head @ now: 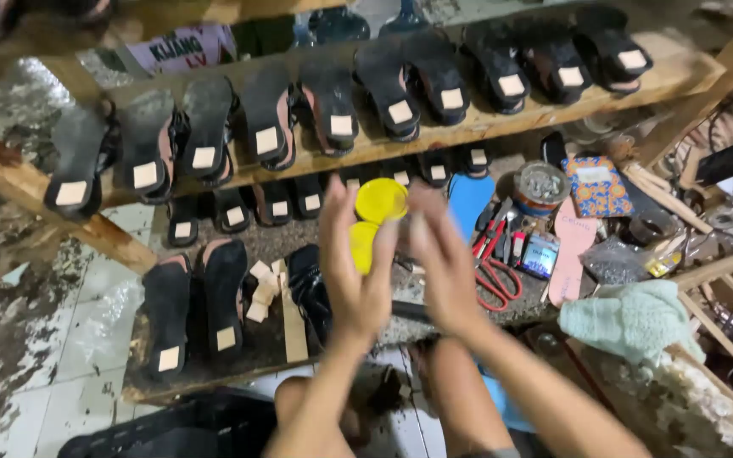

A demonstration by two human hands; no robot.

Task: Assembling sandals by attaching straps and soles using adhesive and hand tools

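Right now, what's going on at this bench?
A person's left hand and right hand are raised close together, palms facing, over a cluttered workbench. Behind them lie a yellow round lid and a yellow container; whether either hand touches them is unclear. Black sandals fill the wooden shelf, and red-handled scissors lie nearby.

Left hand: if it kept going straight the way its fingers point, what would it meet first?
The left hand points up and away toward the shelves. First in that line looks to be the yellow lid just past its fingertips, then the sandals on the upper shelf. Depth is unclear from this one view.
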